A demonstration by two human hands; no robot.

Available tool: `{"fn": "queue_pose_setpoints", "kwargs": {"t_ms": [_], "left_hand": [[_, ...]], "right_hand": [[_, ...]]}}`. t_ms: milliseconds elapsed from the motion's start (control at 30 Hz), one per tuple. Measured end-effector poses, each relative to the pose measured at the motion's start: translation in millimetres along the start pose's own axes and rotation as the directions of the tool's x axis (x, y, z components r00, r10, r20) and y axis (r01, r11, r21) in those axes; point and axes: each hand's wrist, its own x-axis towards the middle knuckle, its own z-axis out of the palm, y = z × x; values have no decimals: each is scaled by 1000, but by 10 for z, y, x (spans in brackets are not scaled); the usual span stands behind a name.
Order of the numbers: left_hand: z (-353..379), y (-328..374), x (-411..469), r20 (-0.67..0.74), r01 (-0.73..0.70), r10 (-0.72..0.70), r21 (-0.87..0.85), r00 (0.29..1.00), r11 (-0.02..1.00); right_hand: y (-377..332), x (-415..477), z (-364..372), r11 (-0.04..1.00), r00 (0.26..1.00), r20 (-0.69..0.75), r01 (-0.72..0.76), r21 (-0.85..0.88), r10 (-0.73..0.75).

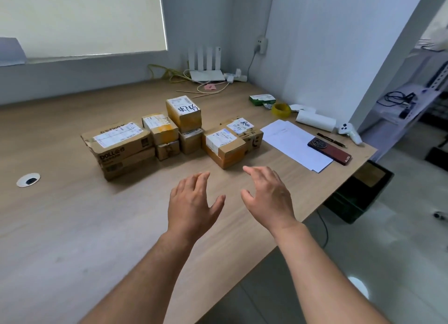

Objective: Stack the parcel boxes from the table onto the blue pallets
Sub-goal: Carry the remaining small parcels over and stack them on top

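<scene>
Several brown parcel boxes with white labels stand grouped on the wooden table [72, 226]. A wide flat box [118, 139] tops a low stack at the left. A tall small box [183, 112] sits highest in the middle. The nearest box [224, 146] stands at the right front, with another box [247, 129] behind it. My left hand [194, 202] and my right hand [269, 197] hover above the table just in front of the nearest box, fingers spread, holding nothing. No blue pallet is in view.
White papers [291, 141], a dark red phone [329, 150], a pen, a paper roll [315, 121], a yellow tape ring [281, 109] and a white controller [349, 132] lie at the right. A router [206, 74] and cables sit at the back. The table edge runs diagonally at the right.
</scene>
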Motion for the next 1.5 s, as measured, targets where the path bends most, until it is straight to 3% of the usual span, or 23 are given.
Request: {"fn": "queue_pose_setpoints", "kwargs": {"t_ms": [400,667,867,1100,1233,1400,1500], "left_hand": [[391,152,798,37,132,-133,28,990,991],[763,361,1413,73,339,-336,-26,939,940],[1136,385,1840,160,529,-509,-131,846,838],[1393,427,2163,152,603,-590,-331,793,725],[1491,370,2202,221,670,-669,-507,709,542],[1502,412,1998,217,673,-694,-552,686,492],[1503,410,1869,258,695,-700,-556,665,455]], "right_hand": [[621,1044,280,998,996,78,38,56,-42],[1132,1871,651,989,973,204,83,120,-106],[1414,2288,999,984,950,300,34,175,-86],[1544,2514,1257,963,915,387,2,270,-111],[1556,2570,1326,914,915,398,-103,392,-68],[1606,2487,1376,875,886,459,-167,455,-69],[1682,2450,1417,790,824,561,-294,537,-75]]}}
